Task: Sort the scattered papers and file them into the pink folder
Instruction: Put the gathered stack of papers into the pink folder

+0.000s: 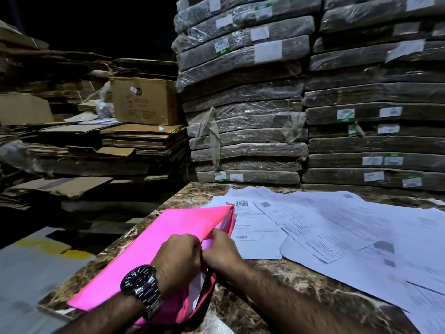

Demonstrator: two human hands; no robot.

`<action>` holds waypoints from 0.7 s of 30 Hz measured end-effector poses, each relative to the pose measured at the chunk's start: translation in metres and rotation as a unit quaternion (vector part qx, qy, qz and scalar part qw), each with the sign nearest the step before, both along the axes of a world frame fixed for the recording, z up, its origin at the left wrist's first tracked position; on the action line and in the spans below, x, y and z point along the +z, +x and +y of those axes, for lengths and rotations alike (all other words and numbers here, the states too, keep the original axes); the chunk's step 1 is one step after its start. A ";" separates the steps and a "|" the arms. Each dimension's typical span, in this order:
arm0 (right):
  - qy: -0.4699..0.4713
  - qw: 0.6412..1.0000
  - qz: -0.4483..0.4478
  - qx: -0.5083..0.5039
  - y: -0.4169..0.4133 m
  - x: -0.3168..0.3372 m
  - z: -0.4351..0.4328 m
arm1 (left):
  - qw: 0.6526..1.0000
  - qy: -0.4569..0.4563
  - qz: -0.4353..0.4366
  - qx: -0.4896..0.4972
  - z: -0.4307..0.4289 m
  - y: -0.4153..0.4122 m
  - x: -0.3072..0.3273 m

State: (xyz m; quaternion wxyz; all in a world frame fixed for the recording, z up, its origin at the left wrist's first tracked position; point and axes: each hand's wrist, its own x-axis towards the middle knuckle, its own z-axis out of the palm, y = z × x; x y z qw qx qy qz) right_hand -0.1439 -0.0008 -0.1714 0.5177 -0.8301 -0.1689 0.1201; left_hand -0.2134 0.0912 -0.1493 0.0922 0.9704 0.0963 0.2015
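Bright pink folder (154, 239), right edge agape

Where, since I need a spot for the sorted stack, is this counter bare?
Bare counter shows near the front edge, between the right arm and the papers. There is also a patch at the far-left corner, between the pink folder and the wrapped bundles. The right half is crowded with overlapping sheets.
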 end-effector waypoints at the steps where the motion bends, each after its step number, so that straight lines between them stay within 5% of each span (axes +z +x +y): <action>1: 0.001 1.000 0.000 -0.005 0.001 -0.001 -0.002 | 1.000 0.002 0.005 -0.001 -0.001 0.000 0.000; 13: -0.077 0.991 -0.099 -0.045 0.006 0.011 -0.030 | 1.000 -0.003 0.031 -0.001 -0.007 0.005 -0.005; 21: 0.063 0.995 -0.032 -0.071 0.026 0.022 -0.089 | 0.998 -0.013 -0.022 -0.049 -0.048 0.034 0.008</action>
